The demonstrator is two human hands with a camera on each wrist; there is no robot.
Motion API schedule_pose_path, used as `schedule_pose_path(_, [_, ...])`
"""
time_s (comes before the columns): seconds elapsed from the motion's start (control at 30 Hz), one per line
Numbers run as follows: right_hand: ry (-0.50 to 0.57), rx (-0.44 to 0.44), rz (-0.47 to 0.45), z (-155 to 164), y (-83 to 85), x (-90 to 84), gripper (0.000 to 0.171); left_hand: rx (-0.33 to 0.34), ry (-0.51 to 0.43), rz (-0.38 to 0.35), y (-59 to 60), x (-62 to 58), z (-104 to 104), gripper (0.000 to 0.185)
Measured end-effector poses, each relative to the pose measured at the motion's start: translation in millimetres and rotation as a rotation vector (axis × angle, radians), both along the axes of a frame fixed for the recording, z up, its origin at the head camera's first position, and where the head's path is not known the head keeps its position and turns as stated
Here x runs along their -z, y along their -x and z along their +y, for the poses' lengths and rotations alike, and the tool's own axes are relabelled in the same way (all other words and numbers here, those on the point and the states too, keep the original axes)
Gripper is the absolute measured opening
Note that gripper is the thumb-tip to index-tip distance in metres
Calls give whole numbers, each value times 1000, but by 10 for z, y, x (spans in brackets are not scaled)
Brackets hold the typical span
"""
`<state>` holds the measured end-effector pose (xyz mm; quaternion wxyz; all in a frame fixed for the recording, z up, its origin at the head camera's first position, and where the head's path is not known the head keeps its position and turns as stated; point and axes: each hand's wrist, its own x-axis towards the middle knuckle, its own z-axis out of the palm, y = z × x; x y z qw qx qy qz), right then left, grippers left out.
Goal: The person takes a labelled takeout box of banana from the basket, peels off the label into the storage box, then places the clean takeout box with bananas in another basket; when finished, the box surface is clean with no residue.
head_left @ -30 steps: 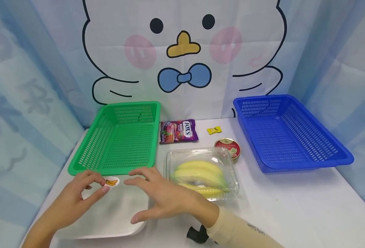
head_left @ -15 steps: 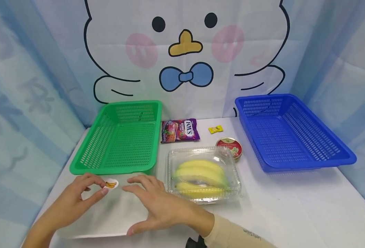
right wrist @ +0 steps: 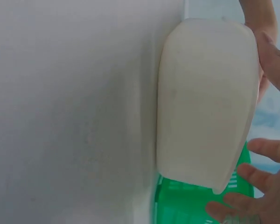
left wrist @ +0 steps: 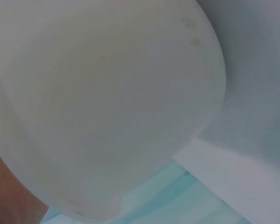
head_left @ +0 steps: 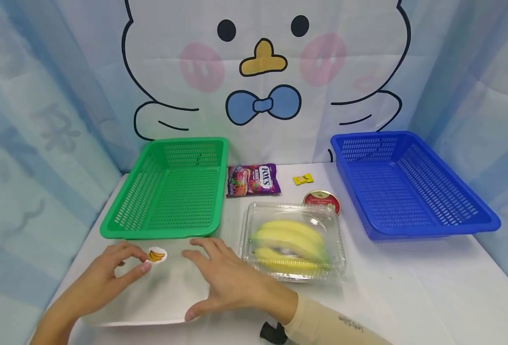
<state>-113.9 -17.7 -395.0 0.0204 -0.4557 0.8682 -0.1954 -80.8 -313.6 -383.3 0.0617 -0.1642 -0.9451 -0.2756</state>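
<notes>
My left hand (head_left: 103, 280) pinches the edge of a round white sticker (head_left: 156, 255) printed with bananas, above a pale white plastic box (head_left: 150, 292). My right hand (head_left: 232, 282) is spread over the box's right side, its fingers apart and its thumb near the front edge. Between the hands the sticker stays in sight. The right wrist view has the box (right wrist: 205, 102) side-on, with the right fingers (right wrist: 261, 182) spread beside it; contact cannot be told there. From the left wrist, the box (left wrist: 121, 102) fills much of the view and hides the left fingertips.
Behind the box sits a green basket (head_left: 163, 235). A clear clamshell of bananas (head_left: 292, 244) is right of it. Farther back are a purple Fox's candy bag (head_left: 254, 180), a yellow wrapped candy (head_left: 303, 179) and a red round tin (head_left: 322, 199). A blue basket (head_left: 434, 230) stands far right.
The sticker now faces the camera more flatly. My right hand has lowered slightly, its thumb closer to the box's front edge. The whole head view has shifted a little; the baskets appear farther right.
</notes>
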Motion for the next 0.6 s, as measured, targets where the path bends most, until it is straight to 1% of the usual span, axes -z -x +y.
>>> schedule_pose_path(0.07, [-35, 6, 26, -17, -3, 0, 117, -1, 4, 4, 3, 9, -8, 23])
schedule_pose_path(0.2, [-86, 22, 58, -69, -43, -4, 122, -2, 9, -14, 16, 20, -22, 21])
schedule_pose_path(0.43, [-127, 71, 43, -112, -93, -13, 129, -2, 16, -34, 39, 25, -39, 18])
schedule_pose_path(0.6, [-168, 88, 26, -98, -79, -51, 132, -1, 30, -105, 73, 14, -38, 10])
